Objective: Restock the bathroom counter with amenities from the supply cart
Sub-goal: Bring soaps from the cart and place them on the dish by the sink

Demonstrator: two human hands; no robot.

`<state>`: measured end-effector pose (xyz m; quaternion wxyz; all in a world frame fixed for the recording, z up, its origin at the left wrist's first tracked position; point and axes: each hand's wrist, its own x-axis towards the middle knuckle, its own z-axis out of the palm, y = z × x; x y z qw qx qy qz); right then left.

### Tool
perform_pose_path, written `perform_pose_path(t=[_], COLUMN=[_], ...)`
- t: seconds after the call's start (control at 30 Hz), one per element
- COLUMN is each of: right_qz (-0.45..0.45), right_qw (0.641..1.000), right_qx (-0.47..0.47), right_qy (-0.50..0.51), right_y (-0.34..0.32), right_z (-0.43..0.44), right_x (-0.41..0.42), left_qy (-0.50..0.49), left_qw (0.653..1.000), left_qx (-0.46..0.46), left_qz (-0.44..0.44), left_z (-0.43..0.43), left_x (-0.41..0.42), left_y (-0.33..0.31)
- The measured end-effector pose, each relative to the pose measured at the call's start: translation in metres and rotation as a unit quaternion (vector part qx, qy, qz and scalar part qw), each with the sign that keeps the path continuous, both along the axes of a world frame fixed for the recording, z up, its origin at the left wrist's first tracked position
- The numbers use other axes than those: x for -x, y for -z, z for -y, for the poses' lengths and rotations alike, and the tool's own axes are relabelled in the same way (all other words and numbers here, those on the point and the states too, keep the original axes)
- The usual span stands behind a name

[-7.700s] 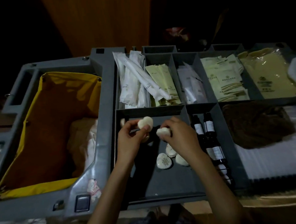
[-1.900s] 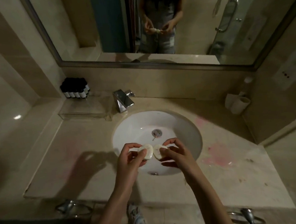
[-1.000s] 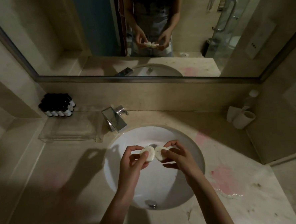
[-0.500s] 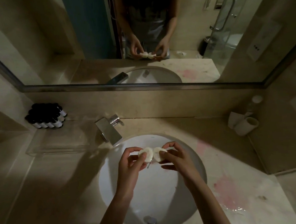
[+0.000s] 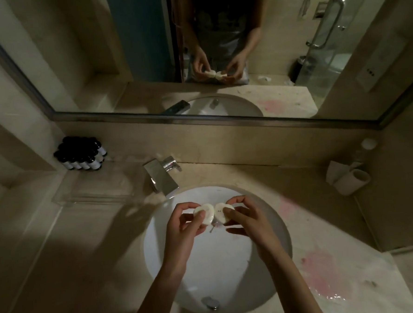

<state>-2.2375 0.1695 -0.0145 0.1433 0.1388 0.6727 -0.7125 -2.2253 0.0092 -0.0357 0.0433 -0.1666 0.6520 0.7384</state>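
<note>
With one round soap (image 5: 205, 213) pinched in the curled fingers of the left hand (image 5: 180, 227) and the second soap (image 5: 224, 212) likewise in the right hand (image 5: 248, 222), edge to edge over the sink (image 5: 219, 269), carry both to the clear tray (image 5: 94, 191) at 10 o'clock and set flat.

The left forearm (image 5: 156, 297) and the right forearm (image 5: 290, 284) reach up over the sink (image 5: 215, 272), and the hands meet above its far half. The left hand (image 5: 180, 227) pinches a round soap (image 5: 205, 213) between thumb and curled fingers. The right hand (image 5: 248, 222) pinches a second soap (image 5: 224, 213) in the same way, and the two soaps are side by side.
</note>
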Motion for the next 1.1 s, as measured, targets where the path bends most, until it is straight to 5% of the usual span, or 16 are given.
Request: perform_pose_path(t=[0.5,1.1], right_qz=[0.004,0.003], right_qw=[0.989,0.995], right_qx=[0.011,-0.014], right_qy=[-0.149,-0.102], right_y=[0.003,0.005], right_z=[0.054,0.189], right_x=[-0.032,-0.028], left_qy=[-0.165,-0.104], left_qw=[0.986,0.992], left_qx=[0.02,-0.073], left_qz=[0.004,0.009], left_z=[0.044,0.181], left_x=[-0.075,-0.053], left_y=[0.0,0.007])
